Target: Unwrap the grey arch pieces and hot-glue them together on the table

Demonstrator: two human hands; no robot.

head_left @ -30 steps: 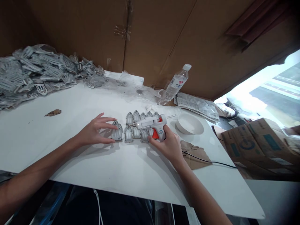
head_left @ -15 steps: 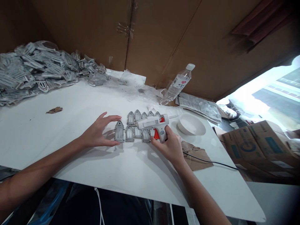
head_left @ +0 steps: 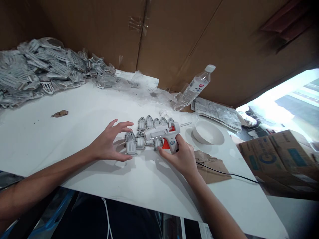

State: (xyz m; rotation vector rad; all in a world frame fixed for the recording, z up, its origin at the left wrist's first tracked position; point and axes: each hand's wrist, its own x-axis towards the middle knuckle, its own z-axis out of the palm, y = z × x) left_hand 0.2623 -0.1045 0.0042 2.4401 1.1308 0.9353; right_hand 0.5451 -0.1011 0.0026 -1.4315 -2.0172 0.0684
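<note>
My left hand [head_left: 109, 142] holds a small grey arched piece [head_left: 131, 146] by its two ends, thumb at the base and fingers at the pointed top. Another similar piece shows partly behind it. My right hand [head_left: 183, 157] is wrapped round the handle of a white hot glue gun [head_left: 161, 131] with an orange trigger. Its nozzle points left, close to the held piece. A clear glue stick [head_left: 185, 124] sticks out of the gun's back. Two rows of matching arched pieces [head_left: 149, 122] lie behind and beneath the gun, which hides some of them.
Bagged grey parts [head_left: 50, 68] are heaped at the back left. A tilted plastic bottle [head_left: 194, 88], a white bowl [head_left: 208, 133] and a cardboard scrap [head_left: 214, 169] with a black cord [head_left: 226, 173] over it are on the right. Cardboard boxes [head_left: 274, 156] stand beyond the table's edge.
My left hand and its arched piece have shifted slightly towards me, and a piece behind now shows. The glue gun has barely moved over the rows. The whole view has turned a little.
</note>
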